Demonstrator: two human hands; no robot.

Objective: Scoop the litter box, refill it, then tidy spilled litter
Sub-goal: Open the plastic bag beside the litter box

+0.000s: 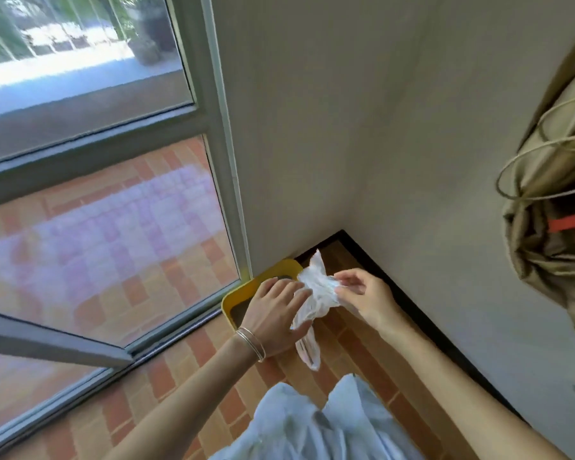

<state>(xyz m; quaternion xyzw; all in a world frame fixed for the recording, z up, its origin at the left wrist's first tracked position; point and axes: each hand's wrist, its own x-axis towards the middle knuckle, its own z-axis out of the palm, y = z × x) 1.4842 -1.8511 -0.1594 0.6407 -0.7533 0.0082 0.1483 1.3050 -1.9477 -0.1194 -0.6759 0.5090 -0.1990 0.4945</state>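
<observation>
A thin white plastic bag (pixel 316 293) is bunched up between both hands above the floor corner. My left hand (pixel 276 313) grips its left side, with thin bracelets on the wrist. My right hand (pixel 359 290) pinches the bag's right edge between thumb and fingertips. Below and behind the left hand sits a yellow-rimmed litter box (pixel 263 277) with a dark inside, pushed into the corner between the window and the wall; most of it is hidden by my hand and the bag.
A large sliding window (pixel 113 194) with a grey frame runs along the left. A plain wall (pixel 379 161) with a black skirting board stands on the right. Beige curtain fabric with cords (pixel 551 200) hangs at the far right. The floor (pixel 186 386) is orange brick-pattern tile.
</observation>
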